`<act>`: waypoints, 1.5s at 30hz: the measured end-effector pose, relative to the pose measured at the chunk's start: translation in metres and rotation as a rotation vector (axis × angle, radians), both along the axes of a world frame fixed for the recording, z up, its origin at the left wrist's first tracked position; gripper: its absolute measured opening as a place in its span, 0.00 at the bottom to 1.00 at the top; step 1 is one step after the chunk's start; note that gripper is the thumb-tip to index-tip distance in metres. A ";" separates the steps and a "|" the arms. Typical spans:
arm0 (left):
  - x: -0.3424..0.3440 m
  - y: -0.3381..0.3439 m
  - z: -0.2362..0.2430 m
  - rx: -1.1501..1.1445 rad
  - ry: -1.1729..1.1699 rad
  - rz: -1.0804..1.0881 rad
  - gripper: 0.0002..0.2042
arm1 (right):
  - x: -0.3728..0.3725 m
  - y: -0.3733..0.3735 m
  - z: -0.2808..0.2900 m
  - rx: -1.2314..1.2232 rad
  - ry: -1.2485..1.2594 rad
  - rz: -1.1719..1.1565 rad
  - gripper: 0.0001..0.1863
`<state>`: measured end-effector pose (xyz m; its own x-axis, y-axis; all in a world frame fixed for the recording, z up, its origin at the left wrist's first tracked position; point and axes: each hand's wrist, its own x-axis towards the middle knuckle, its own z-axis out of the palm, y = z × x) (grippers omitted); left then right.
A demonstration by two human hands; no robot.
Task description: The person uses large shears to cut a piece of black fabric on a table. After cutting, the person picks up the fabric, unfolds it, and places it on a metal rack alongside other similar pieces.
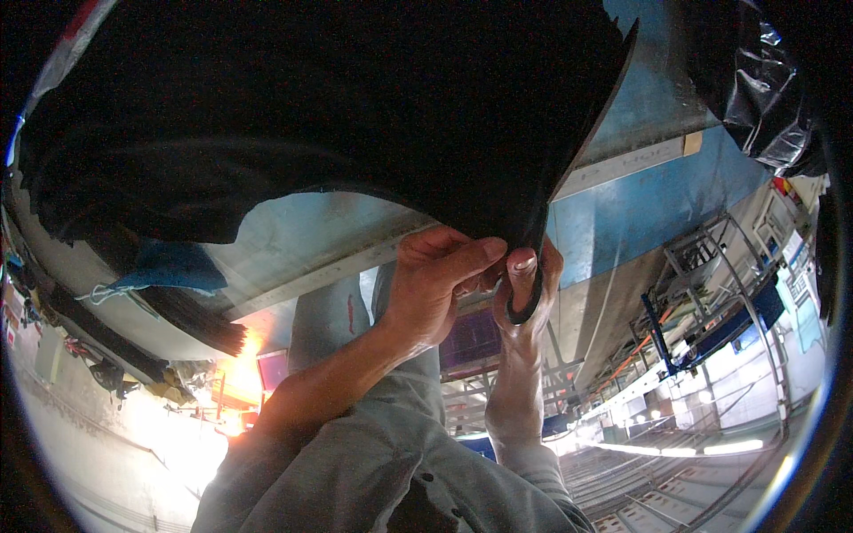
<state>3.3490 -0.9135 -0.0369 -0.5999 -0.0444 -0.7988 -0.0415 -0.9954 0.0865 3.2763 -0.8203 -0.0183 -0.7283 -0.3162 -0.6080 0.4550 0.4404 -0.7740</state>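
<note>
A large black sheet of soft material [355,115] spreads over the work table, its lower edge curved and uneven. I cannot tell whether it is cloth or leather. My left hand [426,284] pinches the sheet's near corner between thumb and fingers. Close beside it on the right, my right hand [526,289] grips the same corner, thumb on top and fingers curled behind. Part of the dark edge runs down under that thumb. Most fingertips of both hands are hidden by the material.
The blue-grey table top [657,209] shows to the right, with a long pale ruler-like strip [622,169] across it. Crumpled black plastic [769,98] lies at the far right. A blue piece of cloth with strings [182,266] rests at left. A metal-framed rack [729,302] stands right.
</note>
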 end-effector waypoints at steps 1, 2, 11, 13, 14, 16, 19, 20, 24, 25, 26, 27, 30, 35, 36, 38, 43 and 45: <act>0.000 0.000 0.000 0.003 -0.004 -0.005 0.03 | 0.001 0.002 -0.003 -0.003 -0.020 -0.010 0.32; 0.000 0.000 0.000 0.006 -0.008 -0.012 0.03 | 0.002 0.004 -0.005 -0.007 -0.040 -0.021 0.32; -0.001 0.000 0.001 -0.031 -0.006 -0.011 0.03 | 0.003 0.001 -0.005 0.034 -0.050 -0.076 0.32; 0.000 0.001 0.000 -0.038 -0.007 -0.018 0.03 | 0.003 0.002 -0.006 0.035 -0.066 -0.078 0.31; 0.000 0.001 0.000 -0.042 -0.006 -0.021 0.03 | 0.003 0.002 -0.006 0.036 -0.073 -0.080 0.31; 0.001 0.000 -0.001 -0.026 -0.002 -0.029 0.03 | 0.003 0.002 -0.006 0.024 -0.093 -0.094 0.31; 0.001 0.000 0.000 -0.023 -0.011 -0.043 0.03 | 0.004 0.001 -0.006 0.004 -0.118 -0.126 0.30; 0.000 -0.001 0.001 -0.025 -0.016 -0.047 0.03 | 0.004 0.001 -0.006 -0.002 -0.125 -0.138 0.29; 0.000 -0.001 0.000 -0.024 0.006 -0.027 0.03 | 0.005 0.003 -0.007 0.000 -0.126 -0.141 0.28; 0.000 -0.001 0.001 -0.028 0.005 -0.025 0.03 | 0.005 0.003 -0.006 -0.002 -0.134 -0.144 0.28; 0.000 -0.001 0.001 -0.034 0.003 -0.023 0.02 | 0.005 0.003 -0.006 -0.005 -0.142 -0.146 0.28; 0.001 -0.001 0.000 -0.033 0.012 -0.015 0.02 | 0.005 0.004 -0.006 -0.012 -0.145 -0.148 0.28; 0.002 0.000 -0.002 -0.023 0.016 -0.003 0.03 | 0.006 0.006 -0.008 -0.026 -0.153 -0.158 0.29; -0.002 -0.005 0.003 -0.011 0.002 -0.032 0.03 | 0.008 0.009 -0.006 -0.066 -0.125 -0.150 0.34; -0.003 -0.004 0.003 -0.012 -0.010 -0.028 0.04 | 0.008 0.008 -0.005 -0.066 -0.117 -0.149 0.36; -0.002 -0.001 0.002 -0.016 -0.034 -0.020 0.04 | 0.008 0.005 -0.003 -0.067 -0.101 -0.145 0.39; -0.001 -0.003 0.005 -0.020 -0.052 -0.060 0.04 | 0.001 0.014 -0.010 -0.171 -0.133 -0.101 0.37; -0.001 -0.003 0.005 -0.025 -0.049 -0.069 0.04 | 0.003 0.026 -0.020 -0.218 -0.008 -0.008 0.28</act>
